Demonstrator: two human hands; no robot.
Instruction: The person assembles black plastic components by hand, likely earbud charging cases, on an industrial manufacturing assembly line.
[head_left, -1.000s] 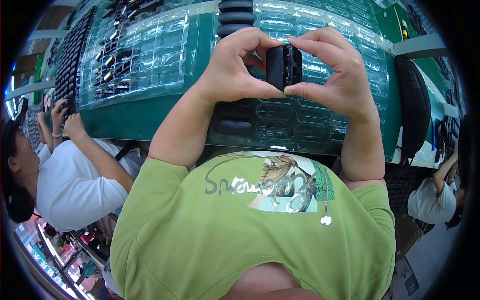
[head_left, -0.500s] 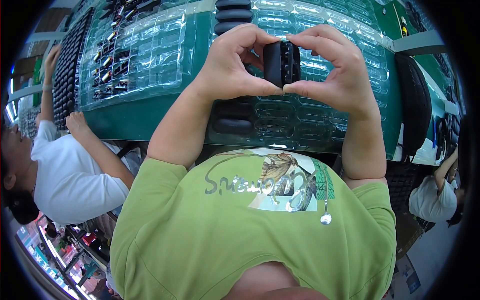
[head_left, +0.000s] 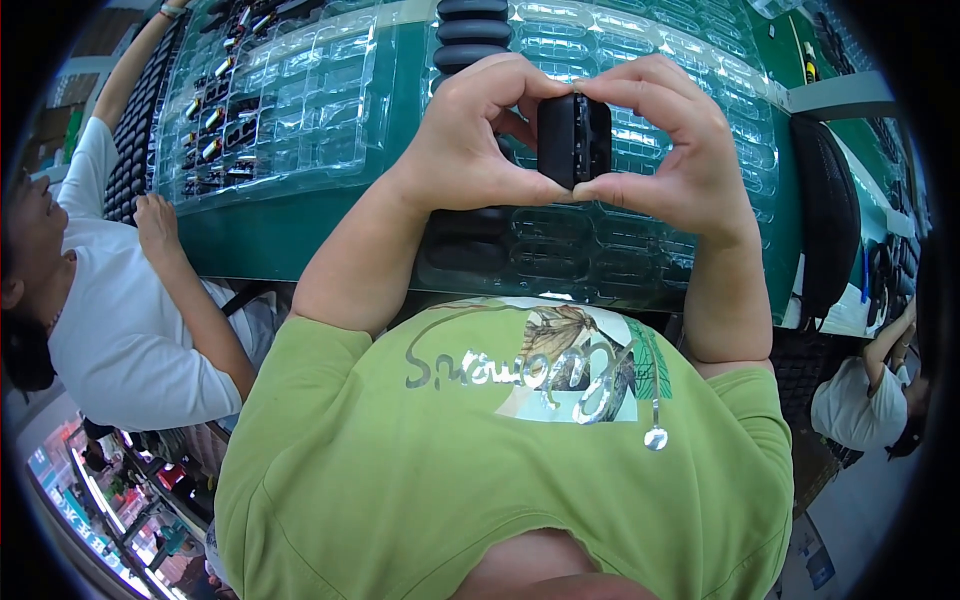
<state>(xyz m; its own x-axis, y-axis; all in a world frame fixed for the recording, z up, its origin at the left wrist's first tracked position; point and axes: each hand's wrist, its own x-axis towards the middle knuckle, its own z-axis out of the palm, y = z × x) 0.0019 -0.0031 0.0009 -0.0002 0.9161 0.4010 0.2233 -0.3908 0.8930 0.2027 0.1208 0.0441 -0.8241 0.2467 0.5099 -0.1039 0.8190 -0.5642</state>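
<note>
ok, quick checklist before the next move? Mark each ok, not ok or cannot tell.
1. Left hand on the black case: ok, thumb at the near end, fingers at the far end.
2. Right hand on the case: ok, thumb and finger at the same two ends, beside the seam.
3. Case parts fully seated: cannot tell, the seam is too small to judge.
4. Case clear of the transparent tray: cannot tell, one view from above hides the gap.
5. Co-worker's hand away from the case: ok, well off to the left.
</note>
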